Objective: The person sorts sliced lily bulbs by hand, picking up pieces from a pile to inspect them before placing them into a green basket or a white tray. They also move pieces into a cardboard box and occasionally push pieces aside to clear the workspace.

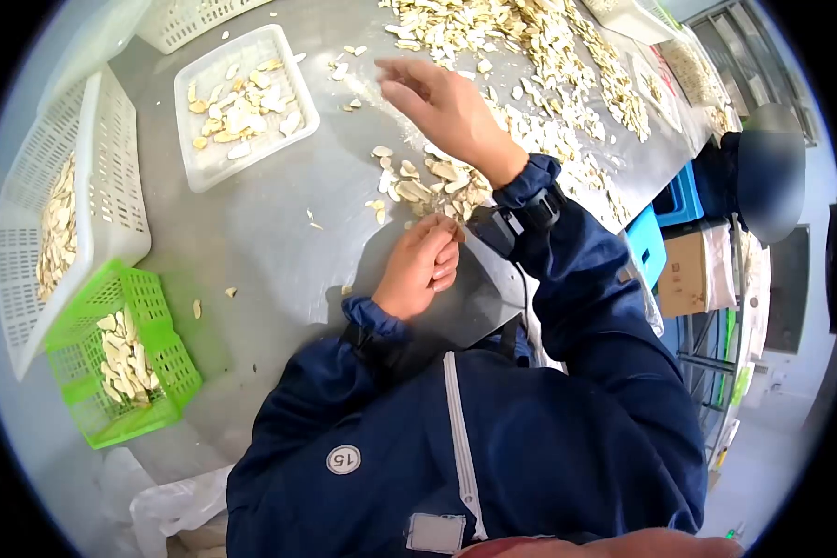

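Note:
My left hand (418,265) is closed, fingertips pressed together at the near edge of a small heap of pale dried slices (451,186); what it grips is too small to tell. Above that heap hangs my right hand (456,116), its fingers stretched toward the left and the thumb apart, with nothing seen in it. A big spread of slices (549,56) covers the metal table (279,232) beyond and to the right of my right hand. Loose slices lie around both hands.
To the left are a white tray (188,149) with slices, a white perforated basket (116,177) and a green basket (177,358), both holding slices. At the right are blue bins (646,246), a cardboard box (684,274) and a person in dark clothing (716,177).

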### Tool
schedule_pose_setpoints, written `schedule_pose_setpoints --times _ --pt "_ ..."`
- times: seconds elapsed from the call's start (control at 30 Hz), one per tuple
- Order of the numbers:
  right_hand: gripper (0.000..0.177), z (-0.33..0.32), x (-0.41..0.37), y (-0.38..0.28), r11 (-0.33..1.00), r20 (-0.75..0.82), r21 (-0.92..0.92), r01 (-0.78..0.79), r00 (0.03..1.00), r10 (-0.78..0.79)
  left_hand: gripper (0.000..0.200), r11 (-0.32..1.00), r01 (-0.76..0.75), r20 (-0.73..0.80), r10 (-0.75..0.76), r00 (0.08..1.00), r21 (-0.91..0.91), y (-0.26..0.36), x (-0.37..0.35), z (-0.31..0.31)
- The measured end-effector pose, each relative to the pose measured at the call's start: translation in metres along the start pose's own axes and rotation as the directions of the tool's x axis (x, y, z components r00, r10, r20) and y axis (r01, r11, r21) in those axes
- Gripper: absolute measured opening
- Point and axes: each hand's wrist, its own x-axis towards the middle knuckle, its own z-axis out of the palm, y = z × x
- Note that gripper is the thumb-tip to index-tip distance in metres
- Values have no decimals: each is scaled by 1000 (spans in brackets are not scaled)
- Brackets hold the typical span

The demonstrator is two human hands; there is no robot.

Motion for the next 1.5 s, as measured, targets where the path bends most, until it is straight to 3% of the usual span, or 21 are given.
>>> schedule_pose_setpoints --times 0.1,0.2,0.4,0.57,0.67,0.8,0.93,0.97,1.07,1.1,1.23,1.5 --pt "34 2 -7 10 985 55 -171 32 998 -23 20 1000 20 -10 -20 1000 14 2 -3 -1" --pt "33 -11 -54 34 884 215 -417 209 968 -128 19 999 24 -16 -24 1000 21 2 -3 2" --pt "28 -49 -150 41 871 204 -472 135 978 -40 21 999 0 -36 2 999 46 3 -4 5" --pt "29 -91 -165 59 858 -39 -508 -76 997 65 25 997 -18 -34 21 999 79 2 -2 5" --pt "29 -90 -154 58 844 -85 -518 -140 990 113 27 995 -9 -55 14 998 96 4 -3 7" --pt "24 -64 -133 56 862 3 -507 7 1000 -6 26 994 -1 -59 8 998 112 5 -3 7" --pt "22 -50 -123 52 863 78 -499 70 996 -36 26 994 4 -65 3 998 105 5 -4 7" --pt "22 -52 -124 58 863 157 -494 104 987 -29 26 995 1 -59 5 998 98 5 -3 7" --pt "19 -52 -129 54 858 69 -510 -60 991 111 27 996 15 -70 -9 998 91 6 -4 9" --pt "21 -55 -130 55 871 54 -488 -52 994 90 26 996 6 -65 -1 998 86 6 -4 8" --pt "30 -70 -137 41 888 10 -286 -360 926 378 26 997 0 -47 3 999 78 3 -4 5" --pt "38 -82 -150 41 883 28 -133 -450 889 457 26 995 -4 -59 10 998 104 3 -2 5"
